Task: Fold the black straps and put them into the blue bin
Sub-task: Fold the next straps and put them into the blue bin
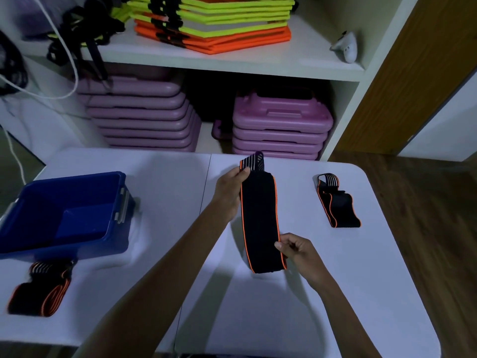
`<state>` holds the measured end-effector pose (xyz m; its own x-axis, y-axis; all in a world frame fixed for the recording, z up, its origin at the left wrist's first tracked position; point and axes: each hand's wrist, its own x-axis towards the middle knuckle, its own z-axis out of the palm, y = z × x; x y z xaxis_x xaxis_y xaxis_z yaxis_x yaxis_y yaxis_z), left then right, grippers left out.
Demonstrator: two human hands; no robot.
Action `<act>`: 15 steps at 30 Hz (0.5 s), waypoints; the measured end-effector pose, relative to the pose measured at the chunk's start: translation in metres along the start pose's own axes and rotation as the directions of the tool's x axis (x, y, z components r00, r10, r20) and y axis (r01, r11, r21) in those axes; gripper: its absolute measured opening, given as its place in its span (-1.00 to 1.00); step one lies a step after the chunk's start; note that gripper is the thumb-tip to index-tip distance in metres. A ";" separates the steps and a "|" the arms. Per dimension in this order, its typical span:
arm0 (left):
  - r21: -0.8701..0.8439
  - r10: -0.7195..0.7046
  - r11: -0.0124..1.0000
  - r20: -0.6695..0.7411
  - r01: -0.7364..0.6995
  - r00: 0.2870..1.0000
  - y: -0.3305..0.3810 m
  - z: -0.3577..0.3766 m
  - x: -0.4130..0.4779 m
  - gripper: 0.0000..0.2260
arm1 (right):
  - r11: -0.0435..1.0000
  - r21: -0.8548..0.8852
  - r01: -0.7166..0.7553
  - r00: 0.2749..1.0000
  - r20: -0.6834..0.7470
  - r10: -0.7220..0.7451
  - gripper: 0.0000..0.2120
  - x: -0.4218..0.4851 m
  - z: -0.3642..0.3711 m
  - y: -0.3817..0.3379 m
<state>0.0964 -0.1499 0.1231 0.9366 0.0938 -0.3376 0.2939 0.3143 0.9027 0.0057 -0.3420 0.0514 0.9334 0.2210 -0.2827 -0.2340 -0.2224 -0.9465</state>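
A black strap with orange edges is stretched lengthwise above the middle of the white table. My left hand pinches its far end, where grey elastic stripes show. My right hand pinches its near right edge. A second black strap lies folded loosely at the right of the table. A third strap lies bunched at the near left. The blue bin stands at the left, open, and no strap shows inside it.
Behind the table a white shelf unit holds stacked purple cases, yellow and orange flat frames, black cords and a white controller. A wooden door and wooden floor lie to the right.
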 end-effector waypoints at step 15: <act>0.158 0.313 0.942 -0.090 -0.297 0.945 0.027 0.006 -0.021 -0.92 | 0.997 -0.046 0.068 0.940 -0.333 -0.080 -0.92 0.022 0.011 -0.029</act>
<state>0.0857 -0.1494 0.1561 0.9603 0.2724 -0.0602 0.0285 0.1190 0.9925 0.0303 -0.3203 0.0710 0.9862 -0.0909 -0.1383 -0.1570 -0.2498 -0.9555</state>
